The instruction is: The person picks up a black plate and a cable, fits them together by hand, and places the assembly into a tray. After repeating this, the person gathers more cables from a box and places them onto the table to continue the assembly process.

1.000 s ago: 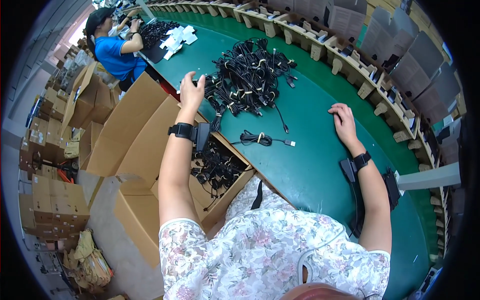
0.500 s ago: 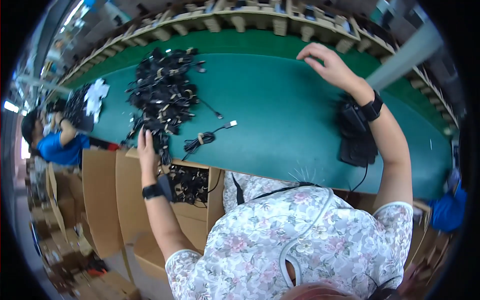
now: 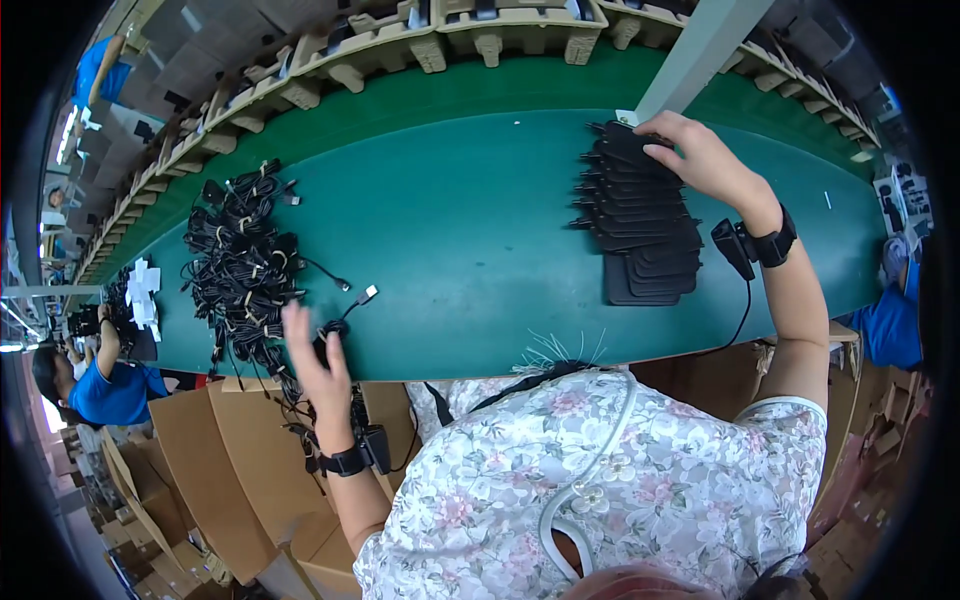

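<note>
Her open left hand point(image 3: 312, 362) hovers beside the big tangle of bundled black cables point(image 3: 243, 265), holding nothing, while her right hand point(image 3: 700, 160), fingers spread, touches the overlapping row of flat black plastic adapters point(image 3: 640, 215), most cables seemingly unhandled.

I see open brown cardboard cartons point(image 3: 235, 470) at the near left, below the green table's near edge, their flaps spread wide. More brown cardboard boxes point(image 3: 120, 520) are stacked lower left on the floor. Along the far edge of the table runs a row of beige moulded pulp packing trays point(image 3: 500, 25), curving from far left to far right. At the left end of the table lie small white card pieces point(image 3: 143, 292), flat. I see no screens or signs.
</note>
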`<control>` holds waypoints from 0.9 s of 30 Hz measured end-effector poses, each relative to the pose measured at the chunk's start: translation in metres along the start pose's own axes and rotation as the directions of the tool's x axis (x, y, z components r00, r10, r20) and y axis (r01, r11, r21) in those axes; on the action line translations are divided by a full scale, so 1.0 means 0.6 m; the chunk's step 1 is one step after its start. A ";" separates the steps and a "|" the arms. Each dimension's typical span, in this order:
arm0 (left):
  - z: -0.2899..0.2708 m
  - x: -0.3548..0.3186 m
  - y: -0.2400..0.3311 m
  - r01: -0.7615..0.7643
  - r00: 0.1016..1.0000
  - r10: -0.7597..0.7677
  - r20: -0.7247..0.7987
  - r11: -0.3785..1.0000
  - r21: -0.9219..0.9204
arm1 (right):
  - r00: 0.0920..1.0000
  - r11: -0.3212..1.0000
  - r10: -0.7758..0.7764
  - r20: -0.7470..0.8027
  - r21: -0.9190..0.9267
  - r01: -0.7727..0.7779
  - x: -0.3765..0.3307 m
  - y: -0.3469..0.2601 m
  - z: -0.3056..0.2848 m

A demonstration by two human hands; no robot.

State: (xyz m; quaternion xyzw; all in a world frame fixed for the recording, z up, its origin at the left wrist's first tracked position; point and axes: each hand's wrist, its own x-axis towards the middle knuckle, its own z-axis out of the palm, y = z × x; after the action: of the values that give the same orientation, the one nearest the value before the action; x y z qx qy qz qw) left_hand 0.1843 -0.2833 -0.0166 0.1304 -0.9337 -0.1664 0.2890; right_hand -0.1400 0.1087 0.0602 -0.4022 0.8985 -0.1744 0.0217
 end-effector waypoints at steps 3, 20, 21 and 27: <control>0.019 0.014 -0.004 -0.080 0.992 0.063 0.113 0.986 0.149 | 1.000 1.000 -0.002 -0.019 0.000 0.002 -0.005 0.035 0.035; 0.012 0.011 0.005 -0.006 1.000 0.007 -0.004 0.973 0.231 | 0.948 0.983 -0.183 0.259 0.072 0.170 0.012 0.021 0.024; 0.007 -0.001 -0.003 0.000 1.000 0.002 -0.010 0.972 0.233 | 0.945 0.975 -0.220 0.242 0.081 0.206 0.012 0.020 0.022; -0.019 -0.030 -0.046 0.178 0.983 -0.183 -0.009 0.943 0.282 | 0.990 0.999 -0.051 -0.132 -0.019 0.049 0.062 -0.035 -0.012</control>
State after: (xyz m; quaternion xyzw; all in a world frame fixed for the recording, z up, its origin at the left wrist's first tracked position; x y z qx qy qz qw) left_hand 0.2094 -0.3052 -0.0272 0.2539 -0.9343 -0.0588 0.2432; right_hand -0.1514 0.0708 0.0775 -0.4124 0.8889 -0.1941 -0.0454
